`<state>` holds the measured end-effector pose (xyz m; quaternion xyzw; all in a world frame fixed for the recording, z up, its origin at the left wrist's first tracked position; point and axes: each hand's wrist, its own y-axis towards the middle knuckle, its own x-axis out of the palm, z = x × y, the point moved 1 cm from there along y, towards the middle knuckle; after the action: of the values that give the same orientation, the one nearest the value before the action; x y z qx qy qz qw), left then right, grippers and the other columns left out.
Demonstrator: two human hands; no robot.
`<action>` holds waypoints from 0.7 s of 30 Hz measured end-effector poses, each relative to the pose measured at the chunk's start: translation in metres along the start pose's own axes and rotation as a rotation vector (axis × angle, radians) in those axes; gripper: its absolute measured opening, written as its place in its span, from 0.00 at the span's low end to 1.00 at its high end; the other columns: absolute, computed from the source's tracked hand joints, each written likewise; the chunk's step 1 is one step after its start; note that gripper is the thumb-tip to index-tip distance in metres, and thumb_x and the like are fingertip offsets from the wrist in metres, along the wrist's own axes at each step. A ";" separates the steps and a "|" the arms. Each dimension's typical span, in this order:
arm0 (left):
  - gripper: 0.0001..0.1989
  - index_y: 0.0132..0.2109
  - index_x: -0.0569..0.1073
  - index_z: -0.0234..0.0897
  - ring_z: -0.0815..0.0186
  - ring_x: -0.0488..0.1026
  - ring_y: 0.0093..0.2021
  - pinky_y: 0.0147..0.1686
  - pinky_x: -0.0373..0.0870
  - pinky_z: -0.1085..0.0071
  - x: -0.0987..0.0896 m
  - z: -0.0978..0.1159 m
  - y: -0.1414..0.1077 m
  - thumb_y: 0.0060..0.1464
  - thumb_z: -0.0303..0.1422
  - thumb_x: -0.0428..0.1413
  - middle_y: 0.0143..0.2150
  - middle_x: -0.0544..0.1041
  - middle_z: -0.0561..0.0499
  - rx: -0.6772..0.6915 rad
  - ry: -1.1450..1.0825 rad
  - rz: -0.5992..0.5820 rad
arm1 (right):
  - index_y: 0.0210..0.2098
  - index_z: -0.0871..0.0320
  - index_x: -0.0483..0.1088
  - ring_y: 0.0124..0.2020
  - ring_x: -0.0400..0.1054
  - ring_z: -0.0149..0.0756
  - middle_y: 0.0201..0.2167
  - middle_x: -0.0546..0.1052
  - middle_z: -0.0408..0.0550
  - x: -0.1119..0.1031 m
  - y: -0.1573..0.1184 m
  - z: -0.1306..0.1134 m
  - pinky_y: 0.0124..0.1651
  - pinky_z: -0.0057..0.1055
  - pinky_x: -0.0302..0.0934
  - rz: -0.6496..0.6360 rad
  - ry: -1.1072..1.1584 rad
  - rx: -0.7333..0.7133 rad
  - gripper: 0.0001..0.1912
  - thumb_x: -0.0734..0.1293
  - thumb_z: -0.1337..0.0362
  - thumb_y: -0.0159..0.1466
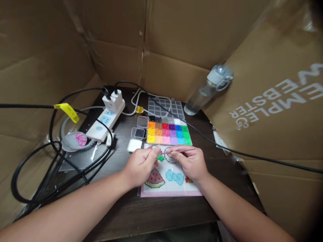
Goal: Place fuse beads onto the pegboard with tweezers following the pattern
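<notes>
My right hand (191, 162) is closed around slim, metallic pink tweezers (185, 150), their tip pointing left. My left hand (141, 164) is closed, thumb pressed against its fingers, right by that tip; whatever it pinches is too small to make out. Under both hands lies a pattern sheet (171, 193) with a pink border and a clear pegboard-like grid. It shows a watermelon slice (154, 178), a pale blue bow (175, 176) and a green and orange figure (160, 157) between the hands. Just beyond sits a sorted box of coloured beads (169, 131).
Small cases of white beads (134, 145) and black beads (139, 133) stand left of the box. A power strip (104, 122), looped black cables (51, 148) and a dish of pink beads (78, 139) are farther left. A water bottle (204, 92) stands back right; cardboard walls (176, 30) surround the table.
</notes>
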<state>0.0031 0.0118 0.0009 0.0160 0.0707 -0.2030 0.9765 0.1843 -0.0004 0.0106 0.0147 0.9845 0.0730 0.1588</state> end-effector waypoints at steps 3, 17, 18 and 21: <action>0.26 0.18 0.57 0.36 0.72 0.52 0.19 0.18 0.51 0.75 0.000 0.001 0.000 0.60 0.46 0.43 0.16 0.54 0.57 0.003 0.006 -0.015 | 0.28 0.58 0.78 0.30 0.74 0.39 0.28 0.80 0.49 0.000 0.019 -0.001 0.32 0.32 0.69 0.099 -0.005 -0.006 0.07 0.69 0.62 0.56; 0.27 0.20 0.62 0.35 0.68 0.62 0.23 0.24 0.59 0.73 0.000 0.000 -0.001 0.60 0.48 0.41 0.19 0.64 0.52 -0.003 0.031 -0.015 | 0.24 0.59 0.76 0.35 0.72 0.37 0.31 0.79 0.50 0.032 0.095 0.002 0.44 0.35 0.64 0.206 -0.044 0.031 0.09 0.67 0.61 0.55; 0.27 0.20 0.63 0.34 0.68 0.62 0.23 0.24 0.60 0.73 0.000 0.000 -0.001 0.60 0.48 0.41 0.19 0.64 0.52 -0.006 0.033 -0.015 | 0.23 0.59 0.76 0.36 0.72 0.37 0.30 0.80 0.49 0.032 0.095 0.003 0.47 0.37 0.62 0.213 -0.058 0.035 0.09 0.67 0.61 0.55; 0.27 0.20 0.63 0.34 0.69 0.61 0.22 0.24 0.59 0.73 0.000 -0.001 0.000 0.60 0.47 0.41 0.18 0.62 0.53 -0.004 0.049 -0.011 | 0.23 0.58 0.75 0.35 0.73 0.37 0.29 0.80 0.48 0.033 0.095 0.004 0.50 0.39 0.61 0.238 -0.082 0.050 0.09 0.67 0.60 0.55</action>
<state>0.0024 0.0116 0.0002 0.0186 0.0952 -0.2077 0.9734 0.1551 0.0956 0.0112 0.1386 0.9699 0.0660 0.1889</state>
